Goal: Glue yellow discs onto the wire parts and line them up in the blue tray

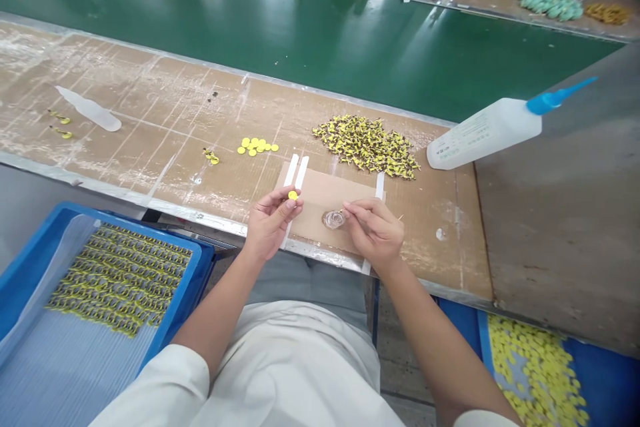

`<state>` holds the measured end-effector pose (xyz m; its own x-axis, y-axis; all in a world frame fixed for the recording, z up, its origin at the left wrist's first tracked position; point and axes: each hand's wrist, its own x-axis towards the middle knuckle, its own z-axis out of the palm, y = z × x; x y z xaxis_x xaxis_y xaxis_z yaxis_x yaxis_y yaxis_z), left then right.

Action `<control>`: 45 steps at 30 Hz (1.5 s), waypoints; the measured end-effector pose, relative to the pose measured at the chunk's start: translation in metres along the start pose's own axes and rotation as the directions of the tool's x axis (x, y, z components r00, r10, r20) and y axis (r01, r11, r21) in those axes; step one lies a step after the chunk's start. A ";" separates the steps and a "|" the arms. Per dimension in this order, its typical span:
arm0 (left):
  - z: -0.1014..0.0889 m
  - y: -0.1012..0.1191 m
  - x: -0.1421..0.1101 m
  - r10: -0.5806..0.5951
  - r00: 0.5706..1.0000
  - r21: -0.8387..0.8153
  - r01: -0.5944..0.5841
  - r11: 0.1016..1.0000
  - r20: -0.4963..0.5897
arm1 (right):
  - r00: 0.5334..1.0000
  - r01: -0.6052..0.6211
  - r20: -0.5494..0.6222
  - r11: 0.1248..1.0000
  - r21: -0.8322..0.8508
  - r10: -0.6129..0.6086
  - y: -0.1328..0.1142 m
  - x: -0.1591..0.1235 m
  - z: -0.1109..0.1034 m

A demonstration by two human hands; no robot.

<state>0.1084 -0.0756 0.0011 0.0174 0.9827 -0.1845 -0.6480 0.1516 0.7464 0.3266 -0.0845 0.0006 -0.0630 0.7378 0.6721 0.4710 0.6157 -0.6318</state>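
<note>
My left hand (273,219) pinches a small yellow disc (293,195) between thumb and fingers, just above a brown cardboard sheet (320,197) on the bench. My right hand (374,230) is closed in a pinch around a thin stick, its tip by a small puddle of clear glue (333,219) on the cardboard. Several more yellow discs (257,146) lie to the left. A heap of small yellow-and-brown pieces (367,143) sits behind the cardboard.
A white glue bottle with a blue nozzle (493,130) lies on its side at right. A blue tray (95,280) at lower left holds rows of yellow pieces; another tray (535,363) holds yellow discs. A green conveyor belt (300,27) runs behind the bench.
</note>
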 end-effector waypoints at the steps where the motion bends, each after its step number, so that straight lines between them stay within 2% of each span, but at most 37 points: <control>1: 0.000 0.000 0.000 0.000 1.000 0.002 0.000 1.000 -0.001 | 1.000 -0.001 -0.005 1.000 -0.001 0.001 0.000 0.000 0.000; 19: 0.003 0.003 -0.001 -0.055 0.998 0.020 0.055 0.998 -0.022 | 1.000 -0.007 0.005 1.000 0.006 0.007 0.002 0.000 0.002; 22: 0.003 0.003 0.000 -0.050 0.999 0.012 0.050 0.999 -0.016 | 0.999 -0.035 -0.004 0.999 0.021 0.035 0.001 0.000 0.001; 25: 0.002 0.003 -0.003 -0.042 0.999 0.002 0.042 0.999 -0.012 | 0.991 -0.125 -0.044 0.990 0.070 0.128 -0.001 0.000 0.000; 27: 0.004 0.003 -0.009 -0.049 0.998 -0.005 0.049 0.999 -0.031 | 0.960 -0.235 -0.118 0.961 0.148 0.253 -0.006 -0.001 -0.001; 28: 0.005 0.002 -0.012 -0.061 0.997 -0.013 0.060 0.998 -0.042 | 0.928 -0.303 -0.157 0.930 0.206 0.337 -0.010 -0.001 -0.002; 30: 0.011 0.002 -0.021 -0.091 0.994 -0.038 0.089 0.995 -0.053 | 0.837 -0.428 -0.199 0.836 0.344 0.510 -0.020 -0.001 -0.003; 32: 0.020 0.001 -0.031 -0.120 0.992 -0.063 0.117 0.991 -0.044 | 0.753 -0.497 -0.173 0.722 0.481 0.634 -0.033 0.001 -0.004; 33: 0.025 0.001 -0.036 -0.130 0.991 -0.070 0.128 0.989 -0.030 | 0.730 -0.510 -0.144 0.673 0.536 0.668 -0.041 0.003 -0.004; 37: 0.046 0.002 -0.050 -0.119 0.992 -0.038 0.120 0.992 0.042 | 0.708 -0.508 -0.052 0.560 0.654 0.704 -0.071 0.010 -0.003; 40: 0.054 0.002 -0.056 -0.059 0.996 0.025 0.057 0.998 0.061 | 0.705 -0.516 -0.030 0.542 0.663 0.708 -0.085 0.012 -0.002; 45: 0.056 0.001 -0.063 0.020 0.998 0.110 -0.026 0.994 0.060 | 0.721 -0.503 -0.023 0.546 0.670 0.693 -0.095 0.011 0.000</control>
<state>0.1497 -0.1311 0.0491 0.0506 0.9901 -0.1306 -0.5602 0.1364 0.8170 0.2810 -0.1349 0.0686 0.3009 0.9520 0.0559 -0.3012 0.1505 -0.9416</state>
